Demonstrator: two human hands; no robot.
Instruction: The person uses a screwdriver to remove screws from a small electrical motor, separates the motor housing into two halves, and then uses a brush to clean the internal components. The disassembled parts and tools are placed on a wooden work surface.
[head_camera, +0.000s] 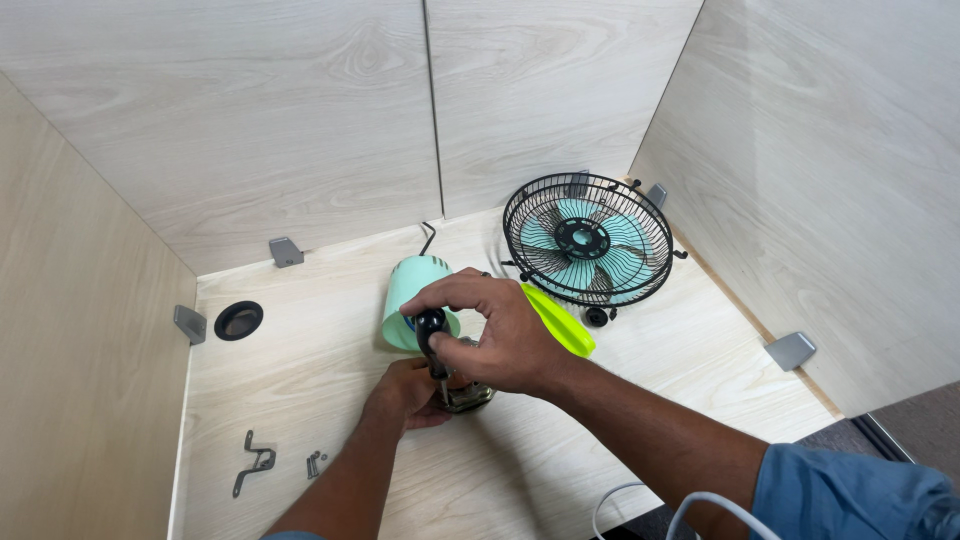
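Fan taken apart, motor under the screwdriver.
Right hand (505, 340) grips the screwdriver (432, 335); left hand (410, 392) clasps the motor housing (412, 285); grille (587, 238) already off, loose screws (315, 463) lie nearby.

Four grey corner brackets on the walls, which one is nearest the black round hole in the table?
The bracket on the left wall, right beside the hole. The other three sit farther off: one on the back wall, two by the fan side.

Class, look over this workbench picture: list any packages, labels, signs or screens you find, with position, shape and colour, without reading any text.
None of these shows on the wooden bench or its wall panels.
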